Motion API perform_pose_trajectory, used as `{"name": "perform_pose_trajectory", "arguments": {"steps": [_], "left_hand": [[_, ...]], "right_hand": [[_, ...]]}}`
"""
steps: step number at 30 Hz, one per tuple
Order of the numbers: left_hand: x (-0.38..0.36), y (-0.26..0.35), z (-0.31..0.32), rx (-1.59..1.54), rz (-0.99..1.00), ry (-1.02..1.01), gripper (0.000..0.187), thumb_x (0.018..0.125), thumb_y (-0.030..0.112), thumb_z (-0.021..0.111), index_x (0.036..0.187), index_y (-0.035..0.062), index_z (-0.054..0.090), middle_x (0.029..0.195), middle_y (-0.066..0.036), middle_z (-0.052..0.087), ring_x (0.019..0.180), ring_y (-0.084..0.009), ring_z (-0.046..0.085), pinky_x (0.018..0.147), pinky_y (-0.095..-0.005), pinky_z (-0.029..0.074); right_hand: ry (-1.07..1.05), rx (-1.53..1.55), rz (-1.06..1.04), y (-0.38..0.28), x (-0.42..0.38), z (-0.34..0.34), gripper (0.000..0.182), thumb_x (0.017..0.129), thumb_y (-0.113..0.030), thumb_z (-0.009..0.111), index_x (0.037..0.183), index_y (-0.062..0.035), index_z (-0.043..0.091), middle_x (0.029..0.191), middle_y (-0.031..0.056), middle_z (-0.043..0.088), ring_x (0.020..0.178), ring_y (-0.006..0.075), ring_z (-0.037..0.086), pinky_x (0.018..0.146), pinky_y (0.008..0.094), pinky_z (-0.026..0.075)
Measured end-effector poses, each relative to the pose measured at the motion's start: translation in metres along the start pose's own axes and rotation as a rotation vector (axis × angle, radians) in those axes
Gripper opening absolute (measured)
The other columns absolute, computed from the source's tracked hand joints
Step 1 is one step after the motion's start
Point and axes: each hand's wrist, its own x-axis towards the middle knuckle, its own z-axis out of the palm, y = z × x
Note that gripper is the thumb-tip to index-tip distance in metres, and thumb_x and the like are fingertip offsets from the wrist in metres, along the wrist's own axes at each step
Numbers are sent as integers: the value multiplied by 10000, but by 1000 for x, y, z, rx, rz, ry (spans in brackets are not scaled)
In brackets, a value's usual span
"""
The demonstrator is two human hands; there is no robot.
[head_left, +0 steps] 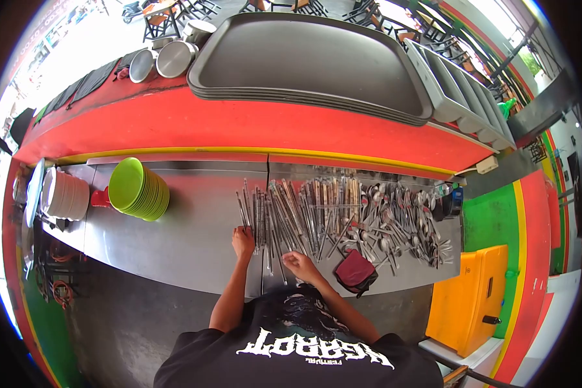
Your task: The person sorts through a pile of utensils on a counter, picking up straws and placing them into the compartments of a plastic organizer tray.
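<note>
Many long, thin, silvery sticks that look like chopsticks (279,216) lie in a wide row on the steel counter (194,239), their lengths pointing away from me. At the row's left end, my left hand (242,240) is closed around the near ends of a few of them. My right hand (299,264) is at the near edge of the row, palm partly turned up, its fingers loosely bent and apart. Nothing shows in it. Right of the sticks is a heap of spoons and forks (394,223). A dark red and black cloth pouch (355,268) lies below the heap.
Stacked green bowls (136,191) and white plates (68,196) stand on the left. Beyond, a red ledge (142,119) carries grey trays (310,58), metal pots (174,58) and a divided cutlery tray (459,90). A yellow-orange box (465,297) is at the right.
</note>
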Motion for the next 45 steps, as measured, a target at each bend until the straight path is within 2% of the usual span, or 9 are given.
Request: {"name": "perform_pose_trajectory", "arguments": {"steps": [9,12,21,25,26,32,36,39,45], "left_hand": [[-7,21,-15,-48,-74,-25,238,829,249,681,848,14,649,781,-156,624,750,-360,611,695,-459,482],[-15,25,-18,-18,4,4,221,824,226,671,866,11,648,814,-161,624,770,-356,614,706,-456,486],[-11,2,-5,29,32,-33,201,840,176,623,871,-22,634,927,-204,629,856,-410,605,748,-498,480],[-11,7,-21,-116,-76,-16,230,822,196,662,775,-26,626,714,-206,633,693,-407,617,641,-489,476],[-10,9,-24,-149,-48,15,251,829,204,673,741,-24,614,616,-184,599,553,-357,576,560,-442,447],[-25,104,-65,-446,22,-309,312,874,270,678,776,-25,645,564,-3,506,541,-73,411,479,-309,344],[-48,161,-58,-573,87,-550,299,858,261,692,827,-33,642,543,-36,492,523,-100,415,479,-334,347],[-64,203,-58,-580,135,-690,292,867,253,682,843,-34,636,557,-34,495,541,-97,408,492,-328,344],[-77,248,-17,-643,346,-738,231,896,193,646,837,-25,594,618,-28,487,591,-89,426,522,-306,346]], "right_hand": [[80,81,-14,9,-3,-14,281,915,-178,650,1134,-5,612,1005,70,669,888,138,640,786,284,517],[117,48,-66,9,-3,-17,289,910,-210,640,1118,-10,623,985,112,689,848,183,665,779,312,521],[31,113,-8,19,-17,-18,279,910,-145,652,1137,10,603,995,63,666,883,125,642,777,280,524],[47,209,22,13,-30,-29,261,935,-163,617,1146,-10,599,1015,70,672,893,123,648,744,252,501],[21,223,28,13,-30,-35,271,943,-181,607,1166,-26,589,1048,73,673,893,122,649,739,243,488],[70,536,100,-33,-6,-61,372,978,-281,553,1250,-30,515,1079,112,659,993,197,657,785,288,510],[90,864,-86,-69,26,-84,429,984,-323,522,1293,-30,470,1103,130,653,1015,258,658,848,361,531],[105,924,-108,-109,29,-104,420,973,-313,539,1278,-30,488,1051,122,662,1023,282,655,881,398,532],[311,706,-197,-110,25,-150,344,974,-332,538,1092,-13,585,687,21,531,751,206,633,696,325,477]]}}
